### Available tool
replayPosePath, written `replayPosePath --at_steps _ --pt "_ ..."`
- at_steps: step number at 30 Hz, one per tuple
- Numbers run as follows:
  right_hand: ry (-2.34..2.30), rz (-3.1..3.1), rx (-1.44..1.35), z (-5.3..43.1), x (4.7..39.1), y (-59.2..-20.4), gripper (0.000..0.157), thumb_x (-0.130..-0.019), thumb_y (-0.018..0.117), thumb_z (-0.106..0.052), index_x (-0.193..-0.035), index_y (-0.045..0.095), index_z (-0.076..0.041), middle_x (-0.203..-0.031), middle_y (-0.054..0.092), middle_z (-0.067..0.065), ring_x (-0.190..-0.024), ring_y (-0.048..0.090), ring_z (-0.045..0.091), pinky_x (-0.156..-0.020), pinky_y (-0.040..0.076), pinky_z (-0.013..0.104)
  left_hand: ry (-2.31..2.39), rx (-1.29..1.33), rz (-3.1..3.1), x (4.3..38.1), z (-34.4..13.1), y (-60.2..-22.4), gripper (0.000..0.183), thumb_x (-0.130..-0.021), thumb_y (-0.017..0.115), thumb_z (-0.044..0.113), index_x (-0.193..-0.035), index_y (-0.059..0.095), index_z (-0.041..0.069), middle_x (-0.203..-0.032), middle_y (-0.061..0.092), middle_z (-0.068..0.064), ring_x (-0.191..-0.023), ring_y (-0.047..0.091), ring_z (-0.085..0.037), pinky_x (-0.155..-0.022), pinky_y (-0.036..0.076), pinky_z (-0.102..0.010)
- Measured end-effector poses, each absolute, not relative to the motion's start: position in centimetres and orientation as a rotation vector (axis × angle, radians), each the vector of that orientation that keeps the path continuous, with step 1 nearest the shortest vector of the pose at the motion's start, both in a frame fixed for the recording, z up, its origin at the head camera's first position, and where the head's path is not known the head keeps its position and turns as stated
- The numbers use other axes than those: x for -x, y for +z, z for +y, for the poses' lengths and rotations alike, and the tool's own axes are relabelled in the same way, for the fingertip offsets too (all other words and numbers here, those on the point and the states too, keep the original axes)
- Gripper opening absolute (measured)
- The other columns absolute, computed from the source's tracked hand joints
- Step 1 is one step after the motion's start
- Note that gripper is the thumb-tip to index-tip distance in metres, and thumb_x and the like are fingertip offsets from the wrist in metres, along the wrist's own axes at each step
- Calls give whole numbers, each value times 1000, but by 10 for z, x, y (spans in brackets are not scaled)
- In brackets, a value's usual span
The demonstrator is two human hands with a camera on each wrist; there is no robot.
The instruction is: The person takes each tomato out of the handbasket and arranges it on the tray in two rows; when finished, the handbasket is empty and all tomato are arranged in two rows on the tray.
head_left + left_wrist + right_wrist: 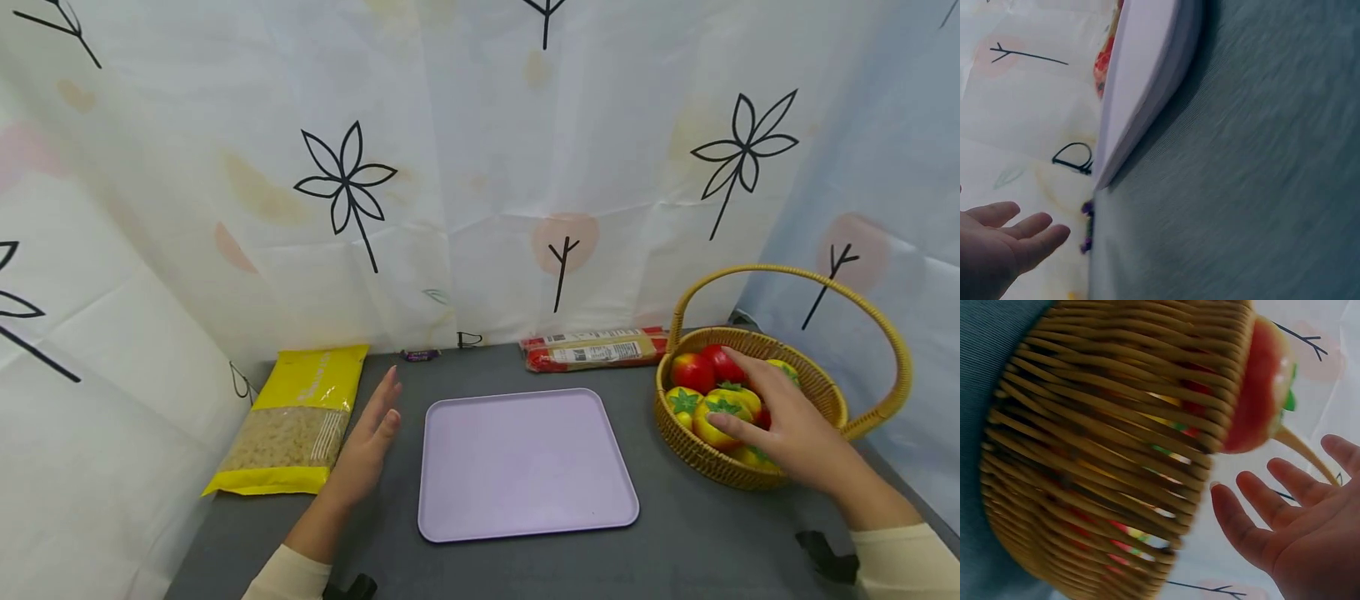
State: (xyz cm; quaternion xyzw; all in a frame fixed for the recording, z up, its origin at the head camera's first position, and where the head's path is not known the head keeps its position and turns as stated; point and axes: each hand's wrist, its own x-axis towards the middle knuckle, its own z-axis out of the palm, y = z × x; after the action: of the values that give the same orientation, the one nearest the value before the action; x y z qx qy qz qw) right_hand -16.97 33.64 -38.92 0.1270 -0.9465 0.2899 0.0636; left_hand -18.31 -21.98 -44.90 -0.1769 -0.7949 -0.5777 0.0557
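My right hand [798, 425] hovers over a wicker basket [693, 450], thumb and fingers spread with nothing between them. Inside the basket lie several toy-like fruits: a red and yellow round one [692, 373] at the far left, and a yellow one with a green leafy cap [712, 421] beneath my thumb. The right wrist view shows a red fruit [1260, 387] rising past the basket's rim, my fingers apart from it. Fingers extended, my left hand [363, 458] is held between a yellow bag of dry pasta-like pieces [288, 433] and a lilac tray [525, 467].
Along the back lie a red-ended pack of what looks like noodles [596, 350] and a small purple wrapped item [420, 355]. The basket's tall handle [862, 304] arches behind my right hand. A white printed curtain [480, 167] surrounds the grey tabletop [480, 571].
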Motion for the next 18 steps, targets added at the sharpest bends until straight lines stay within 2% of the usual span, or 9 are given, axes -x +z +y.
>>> replayPosePath --at_steps 5,7,11,15,17,18 --pt "893 -2820 -369 335 164 -400 92 -99 79 -36 -170 29 -4 -157 36 36 -133 38 60 -95 37 90 -1938 432 -2348 182 -214 -467 63 -117 37 32 -177 17 22 -172 29 -27 -148 36 -61 -113 32 -81" --pt "895 -2806 -358 334 163 -404 95 -97 82 -36 -171 30 -6 -155 37 36 -129 42 57 -93 43 86 -2017 400 -2309 182 -213 -474 64 -117 36 39 -177 18 26 -171 31 -28 -148 37 -60 -113 34 -81" --pt "892 -2806 -312 332 162 -413 98 -94 86 -38 -169 33 -5 -150 39 35 -124 43 53 -90 51 79 -2125 361 -2235 182 -211 -485 70 -116 38 49 -177 16 24 -170 30 -32 -148 38 -59 -114 37 -77" --pt "879 -2809 -271 332 161 -421 94 -92 89 -38 -162 40 1 -146 40 35 -123 42 53 -90 51 77 -2184 335 -2218 182 -207 -495 69 -117 37 44 -177 13 19 -169 29 -35 -149 37 -58 -116 35 -74" --pt "863 -2798 -275 333 160 -424 88 -91 89 -35 -157 45 2 -144 43 33 -121 44 51 -90 56 65 -2208 322 -2217 183 -206 -499 67 -118 37 39 -177 12 17 -169 28 -35 -150 37 -56 -118 34 -73" --pt "851 -2786 -280 334 160 -426 84 -91 90 -34 -155 48 2 -142 45 31 -120 45 49 -90 58 54 -2222 317 -2213 183 -205 -500 67 -118 37 35 -177 12 16 -169 28 -35 -151 37 -56 -119 34 -72"
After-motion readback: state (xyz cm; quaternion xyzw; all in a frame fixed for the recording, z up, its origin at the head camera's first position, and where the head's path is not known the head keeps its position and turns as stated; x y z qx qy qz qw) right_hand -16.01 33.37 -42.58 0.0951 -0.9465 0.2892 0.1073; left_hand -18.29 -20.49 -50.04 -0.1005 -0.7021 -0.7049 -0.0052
